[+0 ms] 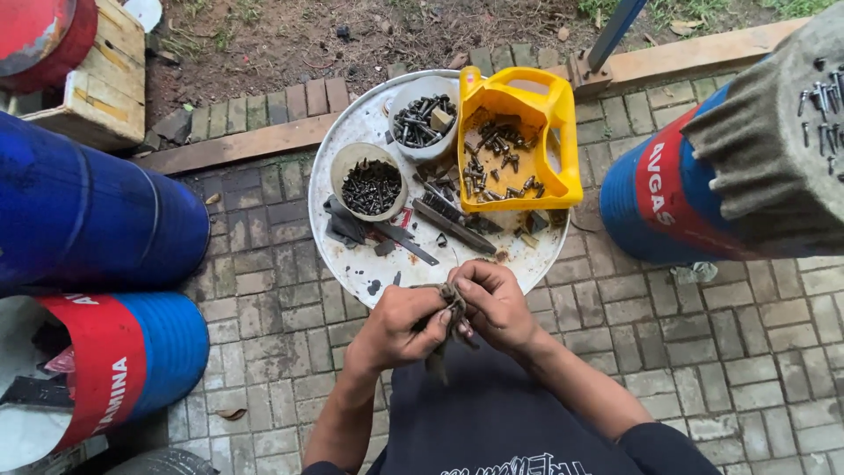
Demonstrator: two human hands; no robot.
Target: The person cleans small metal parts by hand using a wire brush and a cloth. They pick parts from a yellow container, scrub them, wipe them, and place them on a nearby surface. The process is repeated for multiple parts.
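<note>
While both hands [444, 317] clench dirty rag [450, 310], round tray [352, 141] ahead holds yellow tub [563, 114], bolt bowls [371, 185].

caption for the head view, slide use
Both hands, left hand and right hand, grip a grimy rag strip over a round white metal tray of bolts.

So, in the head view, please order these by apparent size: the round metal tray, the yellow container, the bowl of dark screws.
Largest to smallest:
1. Round metal tray
2. Yellow container
3. Bowl of dark screws
All stand at similar distance, so the order is reliable.
</note>
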